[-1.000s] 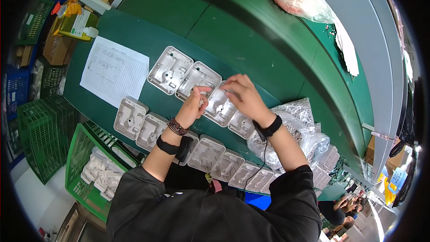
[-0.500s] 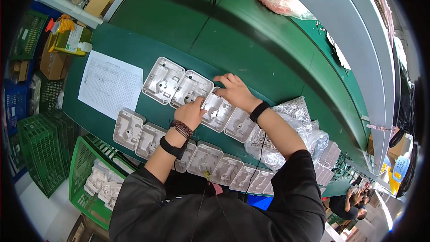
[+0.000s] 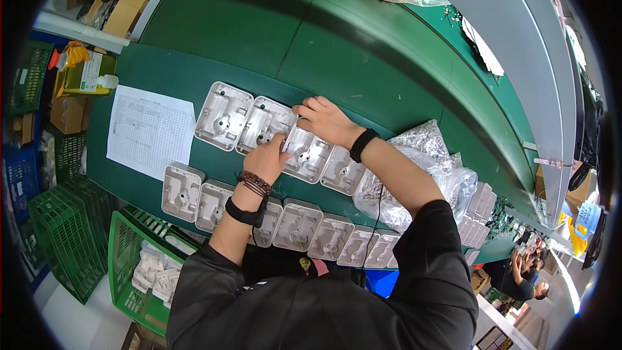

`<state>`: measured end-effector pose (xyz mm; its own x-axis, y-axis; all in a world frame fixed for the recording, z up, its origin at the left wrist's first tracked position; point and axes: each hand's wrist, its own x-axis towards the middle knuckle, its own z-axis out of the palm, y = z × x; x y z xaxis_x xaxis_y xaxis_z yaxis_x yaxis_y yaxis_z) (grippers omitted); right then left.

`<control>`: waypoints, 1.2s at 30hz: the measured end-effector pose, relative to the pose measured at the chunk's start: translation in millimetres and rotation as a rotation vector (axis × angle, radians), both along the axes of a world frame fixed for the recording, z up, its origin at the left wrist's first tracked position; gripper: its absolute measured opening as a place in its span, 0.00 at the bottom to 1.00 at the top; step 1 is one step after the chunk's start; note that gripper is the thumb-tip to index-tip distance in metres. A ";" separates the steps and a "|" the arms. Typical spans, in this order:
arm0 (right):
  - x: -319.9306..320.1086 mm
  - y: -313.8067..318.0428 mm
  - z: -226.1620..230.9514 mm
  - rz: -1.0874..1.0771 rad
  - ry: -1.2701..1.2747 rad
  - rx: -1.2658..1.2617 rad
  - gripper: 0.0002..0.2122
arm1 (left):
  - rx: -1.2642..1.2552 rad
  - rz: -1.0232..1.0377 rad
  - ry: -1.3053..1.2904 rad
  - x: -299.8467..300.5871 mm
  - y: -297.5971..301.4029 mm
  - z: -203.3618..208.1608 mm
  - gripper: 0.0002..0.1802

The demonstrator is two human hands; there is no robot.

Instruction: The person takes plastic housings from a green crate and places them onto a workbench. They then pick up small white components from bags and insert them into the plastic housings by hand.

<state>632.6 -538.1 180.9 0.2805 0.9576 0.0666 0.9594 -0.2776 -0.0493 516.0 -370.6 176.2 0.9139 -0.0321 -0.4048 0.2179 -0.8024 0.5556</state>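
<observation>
On the green table, a row of light grey plastic casings lies open side up, beyond a second row nearer me. My left hand (image 3: 264, 158) is closed, its thumb and index finger at the near-left wall of the third casing (image 3: 304, 157) in the far row. At that casing's far-left corner, my right hand (image 3: 325, 120) bends over with its fingers curled inward. Whatever its fingertips pinch is hidden. The two casings to the left, the leftmost casing (image 3: 217, 131) and its neighbour (image 3: 275, 115), have small dark round pieces in them. A fourth casing (image 3: 342, 170) stands at the right.
A printed sheet (image 3: 148, 131) lies at the left, near a yellow-green can (image 3: 81, 78). Clear plastic bags of small parts (image 3: 414, 162) rest beside my right forearm. The near row of casings (image 3: 298, 225) lines the table edge. A green crate (image 3: 139, 298) holds more casings.
The whole view has shifted slightly. Both hands stay at the third casing, with only small finger movement. No casing has visibly moved along the table.
</observation>
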 end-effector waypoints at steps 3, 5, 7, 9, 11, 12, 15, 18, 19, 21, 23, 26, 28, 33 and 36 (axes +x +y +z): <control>-0.4 -0.4 -0.5 0.006 -0.032 -0.013 0.05 | 0.004 -0.003 -0.013 -1.2 0.1 -0.7 0.20; -0.7 0.1 0.0 -0.003 -0.037 -0.026 0.05 | 0.006 0.001 -0.016 -1.2 0.1 -0.8 0.20; -1.0 -1.5 -3.1 -0.012 -0.032 -0.009 0.05 | 0.005 -0.004 -0.022 -1.0 -0.9 -0.5 0.20; -1.2 -2.0 -4.3 -0.026 -0.019 0.028 0.05 | 0.006 -0.007 -0.021 -1.5 -0.4 -1.3 0.20; -2.4 -2.1 -3.2 -0.032 -0.007 0.018 0.06 | 0.011 -0.011 -0.016 -2.8 0.5 -1.8 0.21; -3.5 -1.0 -2.1 -0.039 0.007 0.008 0.06 | 0.013 -0.012 -0.016 -2.7 0.3 1.4 0.21; -6.8 -1.9 4.4 -0.066 0.054 0.034 0.07 | 0.020 0.044 -0.009 -4.6 -1.1 11.3 0.19; -8.4 -7.9 9.4 -0.106 0.119 0.100 0.08 | -0.068 0.139 -0.106 -8.0 4.9 10.6 0.18; -9.3 -10.6 7.7 -0.118 0.132 0.069 0.08 | -0.115 0.183 -0.157 -9.5 6.5 10.6 0.18; -9.7 -11.0 7.4 -0.134 0.156 0.013 0.07 | -0.212 0.196 -0.176 -12.8 10.7 8.5 0.17; -8.0 -7.7 10.4 -0.133 0.151 -0.016 0.07 | -0.410 0.218 -0.218 -15.4 15.7 7.3 0.16; -13.2 -0.3 20.3 -0.144 0.145 -0.083 0.07 | -0.554 0.200 -0.232 -17.5 14.6 13.1 0.13; -27.5 9.9 42.0 -0.236 0.200 0.107 0.06 | -0.617 0.197 -0.241 -21.0 16.9 20.3 0.12; -86.1 33.9 81.5 -0.372 0.513 0.446 0.11 | -1.083 0.506 0.028 -32.5 12.5 37.3 0.23; -104.0 42.1 82.4 -0.362 0.488 0.463 0.10 | -1.116 0.555 0.013 -38.9 5.7 46.6 0.29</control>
<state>528.6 -496.0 263.3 0.6723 0.7047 0.2265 0.6520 -0.4190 -0.6319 477.2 -364.9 222.8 0.9101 0.0254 -0.4136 0.3865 0.3078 0.8694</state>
